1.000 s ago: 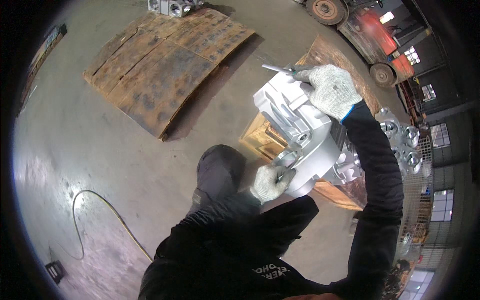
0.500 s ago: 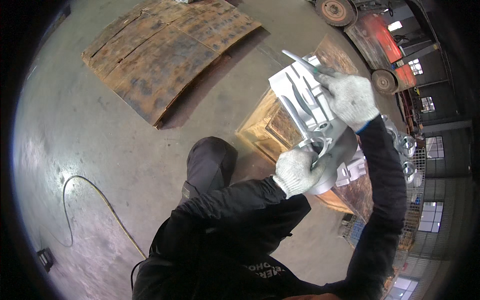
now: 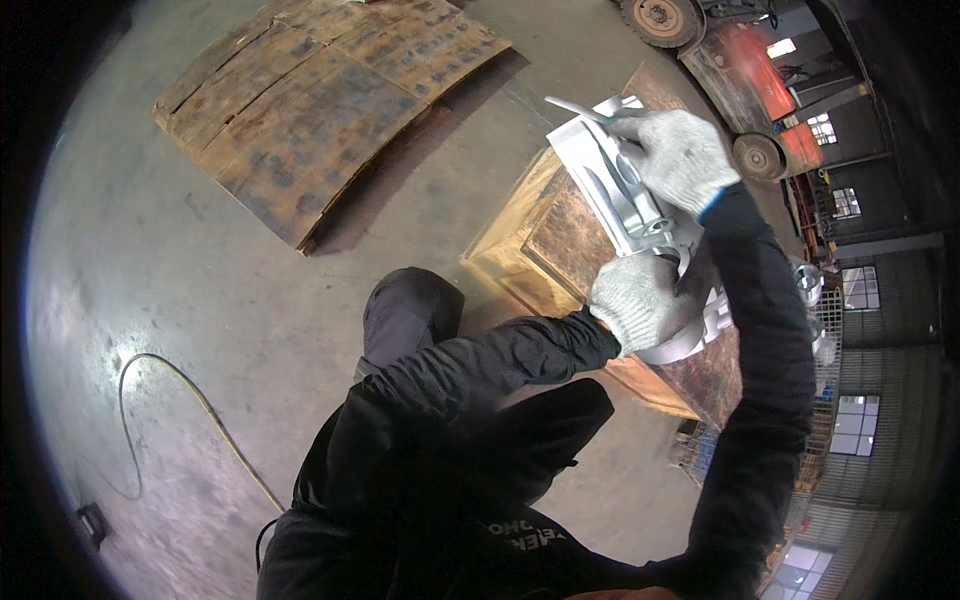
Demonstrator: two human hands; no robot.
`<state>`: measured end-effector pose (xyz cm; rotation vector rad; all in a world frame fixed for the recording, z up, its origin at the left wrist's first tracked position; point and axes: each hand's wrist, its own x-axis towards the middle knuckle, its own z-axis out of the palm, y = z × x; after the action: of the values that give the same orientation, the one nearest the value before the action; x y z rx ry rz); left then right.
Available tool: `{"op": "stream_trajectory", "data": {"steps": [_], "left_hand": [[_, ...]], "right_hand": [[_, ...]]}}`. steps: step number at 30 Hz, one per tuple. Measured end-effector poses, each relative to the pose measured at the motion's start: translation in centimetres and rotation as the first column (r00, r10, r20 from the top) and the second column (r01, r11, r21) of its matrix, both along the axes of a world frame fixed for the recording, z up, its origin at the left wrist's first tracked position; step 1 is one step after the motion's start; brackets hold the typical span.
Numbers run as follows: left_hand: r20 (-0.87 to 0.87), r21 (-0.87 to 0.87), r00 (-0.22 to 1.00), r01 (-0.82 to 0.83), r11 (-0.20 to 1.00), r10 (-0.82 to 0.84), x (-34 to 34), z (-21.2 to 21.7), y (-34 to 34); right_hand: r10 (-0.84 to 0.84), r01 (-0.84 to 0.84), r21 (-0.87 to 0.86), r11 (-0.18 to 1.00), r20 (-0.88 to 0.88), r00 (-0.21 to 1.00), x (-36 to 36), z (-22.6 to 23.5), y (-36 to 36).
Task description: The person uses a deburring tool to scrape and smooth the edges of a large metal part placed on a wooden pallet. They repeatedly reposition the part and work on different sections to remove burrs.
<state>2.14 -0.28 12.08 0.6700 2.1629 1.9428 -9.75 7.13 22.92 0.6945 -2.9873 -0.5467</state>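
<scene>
Head view: closest in, at the near side of the wooden crate (image 3: 572,240), the person's black jacket (image 3: 420,475) and a bent dark-trousered knee (image 3: 410,312) show below and left of it. Over the crate's brown top lies a ribbed silver metal casting (image 3: 618,200), apparently resting there, with its round end toward the person.

The gloved left hand (image 3: 640,302) lies over that round end, above the crate's near part; its fingertips are hidden, so I cannot tell whether they clamp. The gloved right hand (image 3: 675,160), above the crate's far part, has its fingers closed around a flat grey tool (image 3: 572,106), whose thin end juts out past the casting. Whether this is a file or a scraper is unclear. The crate probably serves to raise the heavy-looking part to working height, while the left hand likely steadies it and leaves the right free for the tool; the knit gloves suit rough edges.

Left of the crate, a yellowish hose (image 3: 210,405) curves over the concrete floor (image 3: 240,300). Beyond the crate on its left, a stained wooden platform (image 3: 330,110) sits on the floor; beyond it on the right stands a red wheeled vehicle (image 3: 745,75), possibly a forklift.

As for writing, pale lettering crosses the jacket's chest, partly lost in folds; I can make out no label on the casting or crate.
</scene>
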Motion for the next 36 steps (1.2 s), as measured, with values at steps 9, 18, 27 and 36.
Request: {"op": "stream_trajectory", "data": {"steps": [9, 18, 27, 36], "left_hand": [[-0.016, -0.045, 1.0, -0.025, 0.999, 0.024, -2.0, 1.5, 2.6], [-0.516, -0.183, 0.856, -0.067, 0.981, -0.038, -3.7, 0.4, 5.9], [-0.317, -0.279, 0.933, 0.076, 0.957, -0.167, -5.5, 4.2, 7.4], [-0.29, -0.425, 0.924, 0.109, 0.899, -0.249, -11.5, 7.5, 9.5]], "right_hand": [[0.186, -0.183, 0.157, 0.971, -0.005, 0.983, -1.1, -1.1, 0.0], [0.199, -0.206, 0.192, 0.959, 0.055, 0.978, 0.1, 0.2, -1.0], [0.462, -0.458, 0.065, 0.887, -0.122, 0.878, -3.1, 0.7, 6.9], [-0.606, 0.121, -0.811, 0.573, -0.32, 0.729, 14.6, 6.3, 17.8]]}}
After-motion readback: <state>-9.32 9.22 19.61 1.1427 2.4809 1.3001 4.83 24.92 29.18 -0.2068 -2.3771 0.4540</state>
